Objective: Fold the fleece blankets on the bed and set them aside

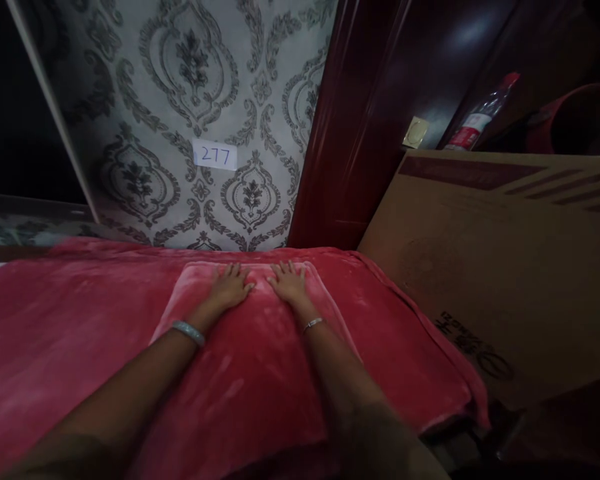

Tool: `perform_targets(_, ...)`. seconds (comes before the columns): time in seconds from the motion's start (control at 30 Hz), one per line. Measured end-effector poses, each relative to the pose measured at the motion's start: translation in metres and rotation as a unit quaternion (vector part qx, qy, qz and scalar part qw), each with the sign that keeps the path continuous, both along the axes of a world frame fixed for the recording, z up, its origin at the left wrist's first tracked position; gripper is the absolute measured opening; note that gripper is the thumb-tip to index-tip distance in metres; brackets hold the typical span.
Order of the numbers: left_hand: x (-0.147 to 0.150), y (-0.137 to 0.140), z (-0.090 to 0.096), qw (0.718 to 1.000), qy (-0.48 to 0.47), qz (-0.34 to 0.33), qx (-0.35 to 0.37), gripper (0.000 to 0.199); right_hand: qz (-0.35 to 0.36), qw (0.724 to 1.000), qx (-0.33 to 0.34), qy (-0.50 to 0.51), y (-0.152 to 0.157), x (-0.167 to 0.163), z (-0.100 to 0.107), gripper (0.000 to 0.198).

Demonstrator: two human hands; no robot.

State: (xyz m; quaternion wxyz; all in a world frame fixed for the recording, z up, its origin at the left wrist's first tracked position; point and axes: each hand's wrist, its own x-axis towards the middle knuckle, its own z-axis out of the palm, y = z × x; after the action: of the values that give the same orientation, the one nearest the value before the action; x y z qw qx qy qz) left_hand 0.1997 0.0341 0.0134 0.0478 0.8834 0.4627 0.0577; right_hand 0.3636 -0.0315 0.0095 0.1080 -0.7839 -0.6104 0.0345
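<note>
A pink plush blanket [265, 353], laid as a flat folded rectangle, lies in front of me on a larger red plush cover [380, 333]. My left hand [230, 287] rests palm down near its far edge, fingers spread, with a pale green bangle on the wrist. Beside it, my right hand [289, 283] presses flat on the same blanket, fingers apart, a thin silver bracelet on that wrist. A short gap separates the two thumbs. Neither hand grips anything. The blanket's near edge is dark and hard to make out.
Patterned wallpaper with a paper label [215, 155] reading 277 rises behind the cover. To the right stands a large cardboard box [505, 267], with a red-capped plastic bottle [473, 127] behind its top edge. A dark screen [25, 120] is at the left, dark red wood panelling [350, 120] behind.
</note>
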Motion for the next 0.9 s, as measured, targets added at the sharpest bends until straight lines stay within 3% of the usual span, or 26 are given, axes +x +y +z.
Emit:
perform_targets(0.1,-0.007,0.008,-0.022,1.000,-0.004,0.016,0.010,0.067,-0.019,1.000,0.017,0.006,0.002,0.012,-0.027,0.059)
perform_targets(0.2,-0.019,0.019,-0.030,0.999,0.000,0.037,0.018,0.067,-0.030,0.999,0.022,0.023,0.004,0.018,-0.038,0.060)
perform_targets(0.5,-0.066,0.049,-0.029,0.990,-0.020,0.135,-0.042,0.076,-0.087,0.995,-0.013,0.044,0.003,0.042,-0.034,0.062)
perform_targets(0.9,-0.069,0.055,-0.031,0.985,-0.084,0.145,-0.048,0.079,-0.205,0.970,-0.013,0.134,-0.022,0.063,-0.020,0.065)
